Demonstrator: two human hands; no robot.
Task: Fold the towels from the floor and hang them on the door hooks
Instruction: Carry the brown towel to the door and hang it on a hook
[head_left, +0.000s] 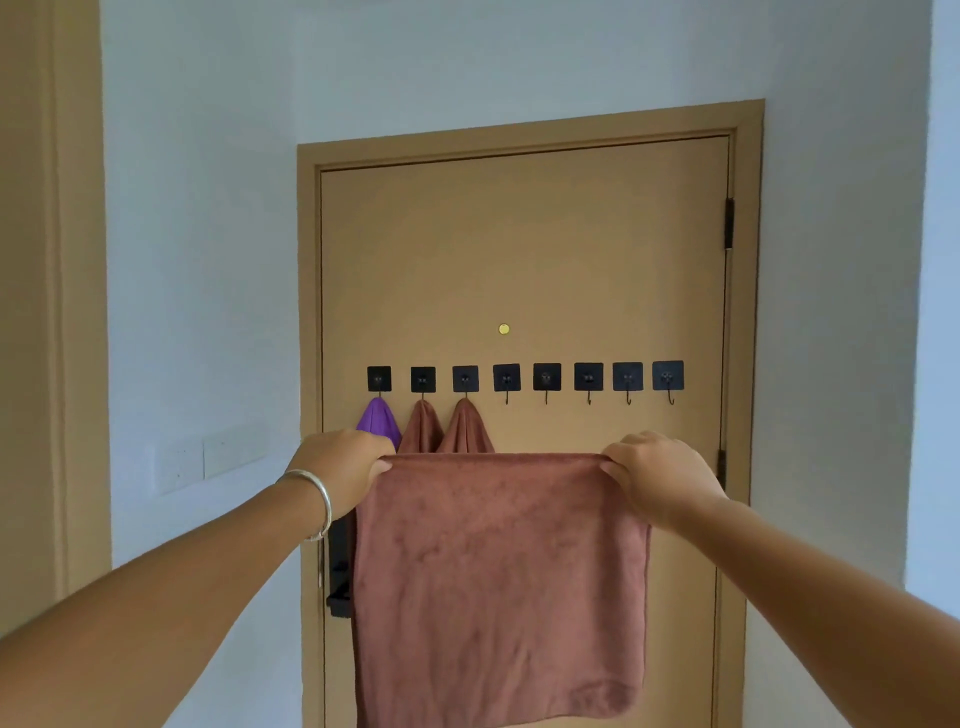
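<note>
- Rust-brown cloth fills the middle of the scene: a person holds a brown towel (498, 582) up by its top edge in front of a tan door (524, 249), a hand at each upper corner.
- Left hand (345, 467), a silver bangle (317, 499) at its wrist, pinches the top-left corner, fingers curled over the edge; right hand (657, 475) pinches the top-right corner the same way.
- Between the two hands the top edge runs level and taut, left to right. Below them the cloth hangs flat, its lower edge looking like a rounded fold, so the towel appears already doubled; its faces point toward the person and toward the door.
- Just above the left hand hang a purple towel (379, 421) and two brown hung towels (447, 428), each gathered to a point on one of the three leftmost hooks.
- Above the held towel and toward the right hand, five free hooks (587, 379) stand bare in the same row.
- Judged from this, three towels are done and a fourth is mid-fold. It likely needs narrowing before going on the next free hook.
- Whether more towels wait on the floor cannot be told; the floor is out of view.
</note>
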